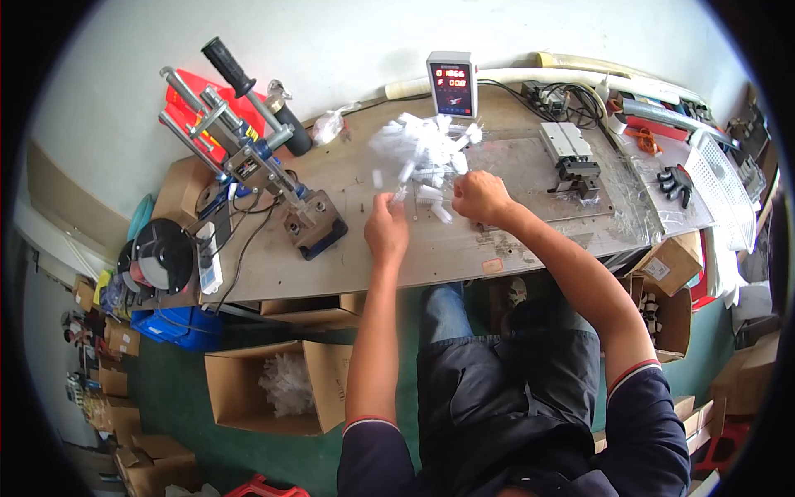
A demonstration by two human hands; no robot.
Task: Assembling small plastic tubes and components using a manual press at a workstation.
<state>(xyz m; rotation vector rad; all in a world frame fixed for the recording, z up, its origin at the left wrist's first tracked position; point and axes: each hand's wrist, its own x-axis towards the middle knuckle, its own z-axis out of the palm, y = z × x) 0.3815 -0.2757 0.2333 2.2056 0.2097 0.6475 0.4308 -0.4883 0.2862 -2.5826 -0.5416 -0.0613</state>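
Note:
My left hand [387, 230] is closed, its fingertips pinching a small translucent white plastic piece [400, 195] just in front of the pile. My right hand [484, 198] is curled shut at the pile's right side; whatever its fingers hold, if anything, is hidden. Between and beyond both hands lies a loose heap of white plastic pieces [422, 145], some of them short tubes, on the worktable [331, 269]. A few loose tubes [439, 212] lie between my two hands.
A lever press [261, 170] with a black handle stands at the left. Behind the heap is a box with a red digital display [452, 87]. A metal fixture [571, 157] sits at the right, near a black glove [676, 184]. An open carton [248, 389] holds more white pieces below.

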